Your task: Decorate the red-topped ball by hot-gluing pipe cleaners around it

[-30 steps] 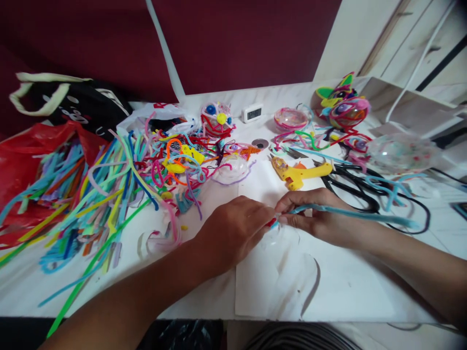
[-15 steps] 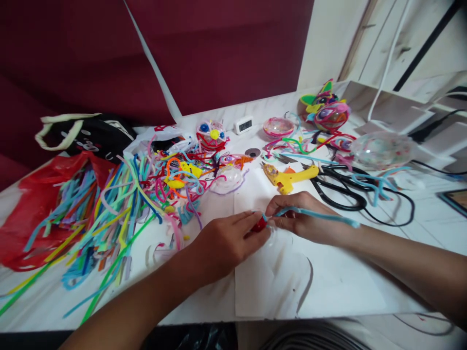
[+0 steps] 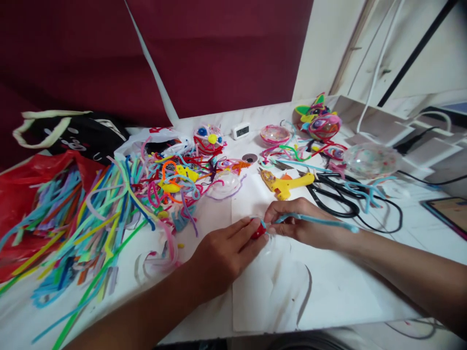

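Observation:
Between the fingers of my left hand (image 3: 222, 253) is a small red rounded piece (image 3: 258, 231), too small to name for certain. My right hand (image 3: 297, 224) pinches a light blue pipe cleaner (image 3: 319, 221), whose free end sticks out to the right over the wrist. The other end of the pipe cleaner reaches the red piece, where blue shows along its top edge. My fingertips nearly meet above a white sheet of paper (image 3: 270, 296). Just beyond them lies a yellow glue gun (image 3: 286, 184). Black-handled scissors (image 3: 337, 199) rest behind my right hand.
At left, a red plastic bag (image 3: 18, 209) spills many coloured pipe cleaners (image 3: 109, 209). A white digital clock (image 3: 241, 131), a pink-rimmed clear bowl (image 3: 274, 134) and decorated figures (image 3: 321, 119) stand at the back. Right are a clear plastic shell (image 3: 372, 159) and a phone (image 3: 447, 214).
The red piece shows more between my left fingers now. Both hands keep their hold near the same spot. The view has shifted slightly, bringing more of the phone in at right.

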`<state>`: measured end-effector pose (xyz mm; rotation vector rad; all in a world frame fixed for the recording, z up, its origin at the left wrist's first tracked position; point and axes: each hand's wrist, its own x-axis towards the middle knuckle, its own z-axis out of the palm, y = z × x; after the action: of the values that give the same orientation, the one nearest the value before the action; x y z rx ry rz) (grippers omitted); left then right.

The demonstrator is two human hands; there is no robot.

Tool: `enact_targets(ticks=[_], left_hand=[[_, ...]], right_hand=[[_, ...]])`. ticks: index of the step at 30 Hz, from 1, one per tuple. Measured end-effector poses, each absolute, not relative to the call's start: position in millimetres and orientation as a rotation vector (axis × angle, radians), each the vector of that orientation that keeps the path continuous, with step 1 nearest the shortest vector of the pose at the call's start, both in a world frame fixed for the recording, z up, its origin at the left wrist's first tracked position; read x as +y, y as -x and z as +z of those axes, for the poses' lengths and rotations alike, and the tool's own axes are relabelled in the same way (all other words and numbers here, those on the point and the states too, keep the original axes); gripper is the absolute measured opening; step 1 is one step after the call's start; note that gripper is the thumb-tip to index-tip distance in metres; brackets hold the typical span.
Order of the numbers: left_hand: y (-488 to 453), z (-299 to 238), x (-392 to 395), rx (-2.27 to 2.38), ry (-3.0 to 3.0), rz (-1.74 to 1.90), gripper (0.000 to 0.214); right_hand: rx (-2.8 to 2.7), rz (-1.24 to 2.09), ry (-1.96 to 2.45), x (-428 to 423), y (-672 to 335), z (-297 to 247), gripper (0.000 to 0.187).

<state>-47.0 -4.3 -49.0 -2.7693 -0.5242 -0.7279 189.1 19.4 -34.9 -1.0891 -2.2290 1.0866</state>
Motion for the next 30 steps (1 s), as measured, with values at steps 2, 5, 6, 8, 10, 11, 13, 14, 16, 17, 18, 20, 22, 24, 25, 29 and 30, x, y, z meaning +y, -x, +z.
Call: enact_targets(ticks=[2, 5, 6, 8, 10, 11, 13, 14, 16, 17, 18, 20, 22, 24, 25, 29, 30], left_hand=[[47.1, -50.7, -4.5, -0.509, 2.742, -0.736, 0.028], [47.4, -51.7, -4.7, -0.494, 2.720, -0.727, 0.029], [47.4, -51.8, -4.8, -0.496, 2.720, -0.724, 0.029], [47.2, -51.8, -5.1, -0.496, 2.717, -0.732, 0.029], [46.8, -51.5, -5.6, -0.496, 2.713, -0.741, 0.029], [46.6, -51.3, -5.9, -0.499, 2.713, -0.741, 0.029], [46.2, -50.7, -6.6, -0.512, 2.718, -0.727, 0.028], [46.0, -50.3, -6.8, -0.518, 2.722, -0.716, 0.029], [45.8, -49.8, -6.9, -0.523, 2.720, -0.712, 0.029], [45.7, -49.7, -6.9, -0.524, 2.713, -0.716, 0.029], [45.7, -49.7, -6.7, -0.524, 2.707, -0.722, 0.029], [45.9, -50.0, -6.3, -0.523, 2.699, -0.730, 0.028], [46.2, -50.9, -6.1, -0.518, 2.701, -0.717, 0.027], [46.6, -52.3, -6.2, -0.517, 2.701, -0.710, 0.027], [46.8, -53.2, -6.4, -0.517, 2.698, -0.711, 0.028], [47.0, -56.3, -7.0, -0.534, 2.702, -0.732, 0.029], [46.9, -56.9, -7.1, -0.535, 2.705, -0.742, 0.029]], right_hand=[[-2.361, 1.031, 1.026, 22.5, -199.2, -30.0, 0.014], [-2.450, 0.607, 1.151, 27.2, -220.2, -29.3, 0.021], [-2.458, 0.422, 1.220, 27.6, -227.0, -31.3, 0.022], [-2.497, 0.153, 1.276, 26.2, -237.5, -36.8, 0.023], [-2.521, 0.057, 1.305, 23.9, -242.9, -41.4, 0.026], [-2.520, 0.024, 1.317, 23.8, -243.8, -42.5, 0.028], [-2.532, -0.073, 1.336, 28.6, -243.3, -42.1, 0.030], [-2.563, -0.141, 1.337, 33.9, -242.4, -41.0, 0.032], [-2.647, -0.256, 1.345, 49.0, -239.8, -39.3, 0.039], [-2.697, -0.277, 1.356, 57.6, -238.3, -39.4, 0.041], [-2.722, -0.277, 1.363, 66.3, -236.5, -40.2, 0.041], [-2.768, -0.248, 1.364, 81.4, -232.5, -44.2, 0.040], [-2.769, -0.228, 1.368, 91.9, -228.3, -49.1, 0.037], [-2.759, -0.208, 1.356, 96.9, -224.8, -51.4, 0.035], [-2.755, -0.189, 1.338, 97.3, -223.5, -50.7, 0.036], [-2.670, -0.099, 1.278, 86.4, -225.0, -33.8, 0.039], [-2.634, -0.073, 1.276, 81.7, -227.5, -27.4, 0.039]])
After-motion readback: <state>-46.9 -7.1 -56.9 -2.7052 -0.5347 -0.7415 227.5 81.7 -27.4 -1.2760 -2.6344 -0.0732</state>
